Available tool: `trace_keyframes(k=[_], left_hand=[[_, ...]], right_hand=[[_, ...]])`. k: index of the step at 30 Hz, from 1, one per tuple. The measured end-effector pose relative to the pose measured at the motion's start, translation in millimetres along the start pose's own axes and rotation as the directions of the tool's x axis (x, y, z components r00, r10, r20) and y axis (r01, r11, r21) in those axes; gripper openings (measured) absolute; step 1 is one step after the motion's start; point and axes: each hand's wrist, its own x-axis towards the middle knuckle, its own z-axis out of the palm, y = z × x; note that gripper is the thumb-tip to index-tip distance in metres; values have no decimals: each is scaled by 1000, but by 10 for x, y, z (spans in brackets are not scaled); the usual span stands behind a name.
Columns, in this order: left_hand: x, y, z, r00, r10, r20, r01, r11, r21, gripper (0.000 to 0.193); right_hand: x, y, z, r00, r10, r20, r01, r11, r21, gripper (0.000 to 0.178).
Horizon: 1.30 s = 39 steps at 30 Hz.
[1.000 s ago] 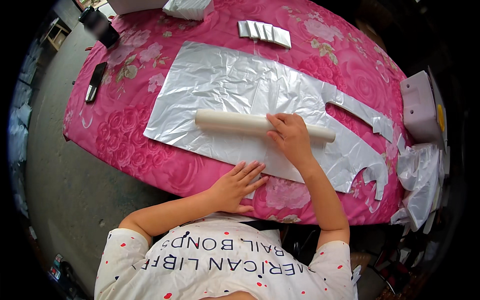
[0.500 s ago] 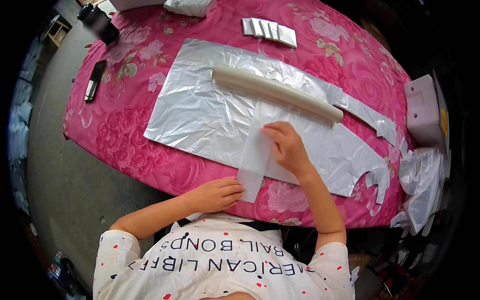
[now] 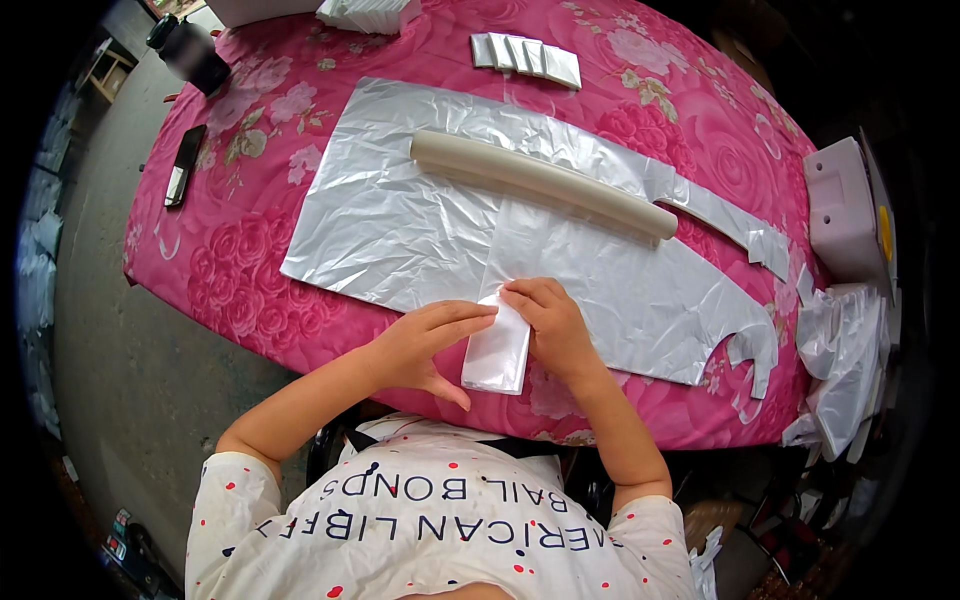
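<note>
A narrow, folded white plastic bag (image 3: pixel 497 352) lies at the near table edge, its near part doubled over into a thicker, shinier layer. My right hand (image 3: pixel 553 325) pinches the fold's upper end. My left hand (image 3: pixel 425 342) is open, its fingers stretched to the strip's left edge and its thumb spread apart. Under the strip lies a flat stack of shiny white plastic bags (image 3: pixel 360 210), with cut-out handle ends at the right. A long beige roller (image 3: pixel 540 183) rests across the stack and over the strip's far end.
Several small folded packets (image 3: pixel 525 58) lie in a row at the back. A phone (image 3: pixel 185 166) and a dark bottle (image 3: pixel 188 52) are at the left. A pale pink box (image 3: pixel 843 205) stands right, beside loose plastic bags (image 3: pixel 845 350). A pink floral cloth (image 3: pixel 240 240) covers the table.
The strip's near end is now folded over and shorter. My left hand has moved up with its thumb spread; my right hand has come down and nearer to it.
</note>
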Motion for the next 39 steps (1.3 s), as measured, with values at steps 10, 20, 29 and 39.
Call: trace_keyframes(k=[10, 20, 29, 39], left_hand=[[125, -257, 296, 997, -76, -18, 78, 940, 332, 49], [378, -197, 253, 814, -483, -322, 462, 875, -145, 51], [267, -224, 564, 935, -352, 51, 260, 774, 577, 83], [285, -246, 507, 937, -339, 89, 223, 772, 596, 82]], right_hand=[[-83, -3, -34, 995, 80, -65, -83, 996, -44, 28], [302, 68, -118, 646, 755, 116, -756, 611, 235, 19], [356, 111, -159, 595, 783, 181, -791, 530, 306, 21], [258, 76, -82, 655, 753, 62, -726, 604, 330, 16]])
